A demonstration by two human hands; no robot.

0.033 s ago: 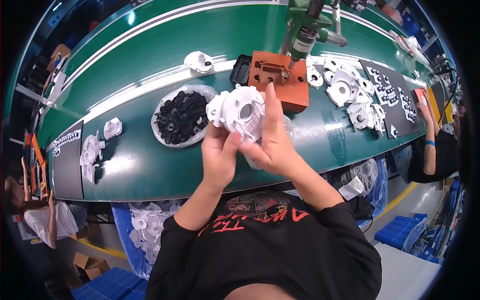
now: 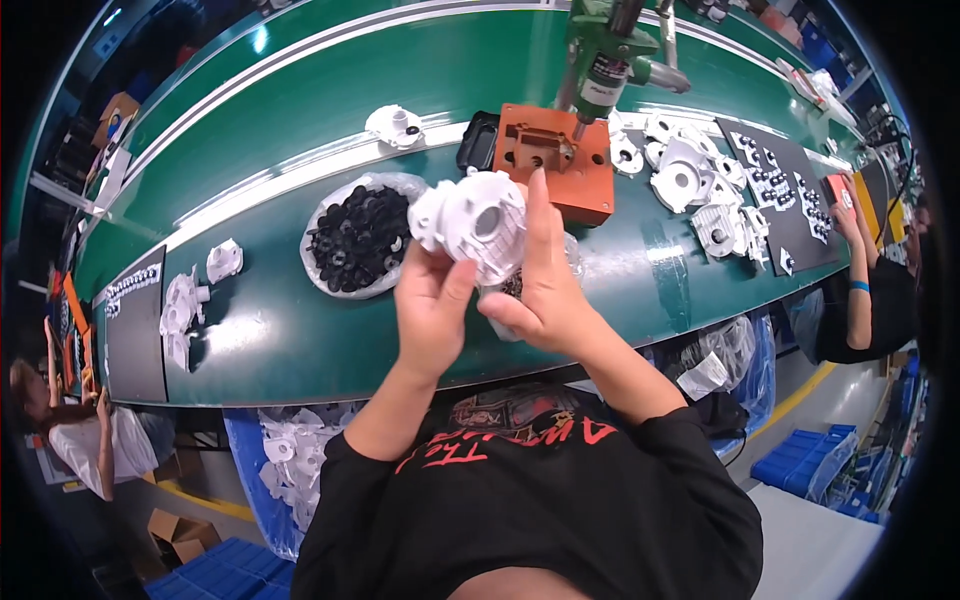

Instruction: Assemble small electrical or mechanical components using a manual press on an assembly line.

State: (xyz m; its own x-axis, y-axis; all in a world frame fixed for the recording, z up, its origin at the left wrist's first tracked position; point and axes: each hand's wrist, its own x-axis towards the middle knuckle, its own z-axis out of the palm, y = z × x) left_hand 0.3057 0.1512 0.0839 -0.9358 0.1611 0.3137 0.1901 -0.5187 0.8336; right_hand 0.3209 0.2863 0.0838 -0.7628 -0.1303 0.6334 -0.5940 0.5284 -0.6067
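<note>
A white plastic housing (image 2: 484, 225), with a round hole through its middle and a ribbed face, is held up over the workbench. My left hand (image 2: 435, 310) grips it from below on the left, thumb on its lower edge. Along its right side my right hand (image 2: 548, 285) is spread, fingers pointing up and thumb apart; whether a finger touches the housing is hard to tell. Left of the housing lies a plastic bag with black round parts (image 2: 358, 240). Behind my right hand, a clear bag with small parts (image 2: 513, 285) shows in part.
An orange fixture block (image 2: 575, 185) stands ahead under a green press (image 2: 600, 75), beside a black tray (image 2: 479, 141). More white housings (image 2: 685, 180) lie to the right, by a dark mat (image 2: 790, 200), others (image 2: 183, 310) left. Co-workers sit at both sides. Below the bench edge hangs a blue-lined bin (image 2: 262, 470).
My right thumb has come away from the housing's lower edge, and the gap now shows small parts behind. The housing and my left hand have shifted slightly left.
</note>
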